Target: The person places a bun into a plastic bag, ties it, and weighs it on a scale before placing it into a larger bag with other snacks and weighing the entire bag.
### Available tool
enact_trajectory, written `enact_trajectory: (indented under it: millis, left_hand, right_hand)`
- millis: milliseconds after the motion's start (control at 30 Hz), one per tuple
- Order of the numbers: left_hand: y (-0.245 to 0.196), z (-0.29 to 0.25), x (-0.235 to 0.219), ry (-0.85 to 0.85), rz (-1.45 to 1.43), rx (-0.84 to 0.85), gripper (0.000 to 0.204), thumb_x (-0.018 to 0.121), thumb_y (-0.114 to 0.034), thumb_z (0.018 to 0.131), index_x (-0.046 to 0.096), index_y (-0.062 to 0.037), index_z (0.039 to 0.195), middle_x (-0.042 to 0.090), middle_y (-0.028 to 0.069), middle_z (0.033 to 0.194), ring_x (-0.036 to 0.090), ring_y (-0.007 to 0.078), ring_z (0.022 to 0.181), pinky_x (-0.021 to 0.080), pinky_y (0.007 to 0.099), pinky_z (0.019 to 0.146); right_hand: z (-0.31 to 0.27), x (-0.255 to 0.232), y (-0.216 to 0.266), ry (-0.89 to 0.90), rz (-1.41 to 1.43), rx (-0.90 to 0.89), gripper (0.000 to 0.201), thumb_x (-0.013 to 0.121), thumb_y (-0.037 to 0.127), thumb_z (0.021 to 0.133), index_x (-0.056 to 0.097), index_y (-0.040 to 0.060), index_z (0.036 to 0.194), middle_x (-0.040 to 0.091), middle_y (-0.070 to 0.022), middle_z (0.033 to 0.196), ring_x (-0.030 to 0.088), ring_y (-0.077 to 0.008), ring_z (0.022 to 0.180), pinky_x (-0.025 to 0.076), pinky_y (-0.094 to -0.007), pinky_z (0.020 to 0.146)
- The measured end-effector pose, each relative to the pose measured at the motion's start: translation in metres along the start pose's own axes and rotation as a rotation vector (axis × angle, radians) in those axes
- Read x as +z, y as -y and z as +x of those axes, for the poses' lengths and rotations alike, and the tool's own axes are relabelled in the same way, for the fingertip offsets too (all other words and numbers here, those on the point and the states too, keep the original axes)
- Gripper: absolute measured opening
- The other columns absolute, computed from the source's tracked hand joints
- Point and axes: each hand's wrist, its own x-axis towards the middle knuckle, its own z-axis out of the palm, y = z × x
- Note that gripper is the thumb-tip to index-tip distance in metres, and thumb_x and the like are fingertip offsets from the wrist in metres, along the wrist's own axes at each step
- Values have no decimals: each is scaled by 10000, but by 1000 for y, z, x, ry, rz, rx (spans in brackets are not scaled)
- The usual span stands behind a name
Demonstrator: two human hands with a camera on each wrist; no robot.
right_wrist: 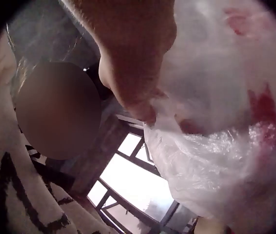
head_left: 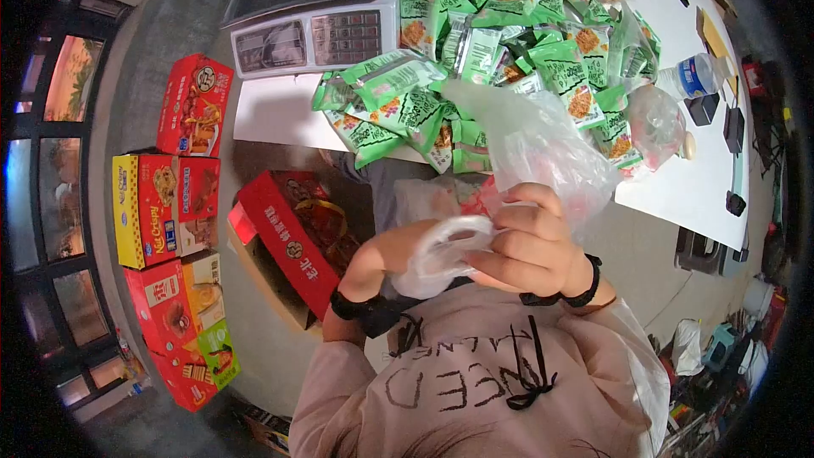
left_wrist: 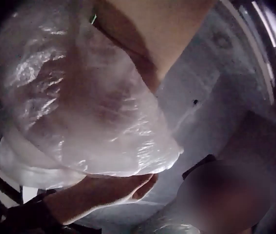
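Note:
In the head view, my right hand (head_left: 530,246) pinches the gathered edge of a translucent plastic bag (head_left: 543,136). The right wrist view has the right hand's fingers (right_wrist: 143,109) at the bag's edge, with red print showing on the film. My left hand (head_left: 394,246) reaches in beside the bag's whitish rolled rim, its fingers hidden by the plastic. Crinkled bag film (left_wrist: 94,112) fills much of the left wrist view. Just beyond the hands, many green snack packets (head_left: 407,102) lie heaped on the white table (head_left: 280,114).
A large black-and-white carton (head_left: 314,0) stands at the table's far left. Red snack boxes (head_left: 297,246) and a yellow-and-red Nut Crispy box (head_left: 161,212) are to the left, below table height. On the right are a clear plastic bottle (head_left: 699,76) and another plastic bag (head_left: 657,127).

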Motion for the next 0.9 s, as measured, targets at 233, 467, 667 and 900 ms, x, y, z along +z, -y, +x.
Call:
enact_trajectory:
  millis: [233, 467, 667, 900]
  left_hand:
    - [1, 20, 31, -214, -200, -131, 240, 564, -192, 771, 515, -24, 936, 576, 104, 860, 544, 215, 836, 398, 322, 725]
    - [27, 15, 30, -301, 178, -234, 230, 518, -245, 798, 567, -36, 880, 607, 94, 861, 561, 227, 808, 395, 367, 759]
    - [-1, -18, -1, -1258, -562, -237, 219, 454, -221, 872, 540, -49, 766, 511, 1, 721, 476, 95, 643, 393, 236, 602]
    - [-13, -35, 15, -1300, 410, -217, 184, 438, -186, 878, 512, -19, 851, 503, 42, 754, 507, 145, 694, 429, 256, 639]
  right_hand:
    - [-1, 2, -1, -30, 161, 21, 181, 724, 146, 607, 589, 45, 673, 487, -27, 645, 518, -209, 660, 431, -330, 611]
    - [-12, -17, -3, 37, 215, 138, 267, 723, 277, 663, 599, 40, 659, 405, -13, 552, 494, -205, 597, 396, -294, 496]
    - [-21, -31, -5, 0, 184, 308, 96, 614, 122, 662, 572, 40, 633, 443, -47, 553, 543, -256, 655, 424, -314, 500]
    - [-22, -34, 3, 287, 176, 569, 133, 606, 149, 687, 591, 17, 701, 557, -111, 614, 568, -278, 635, 447, -340, 505]
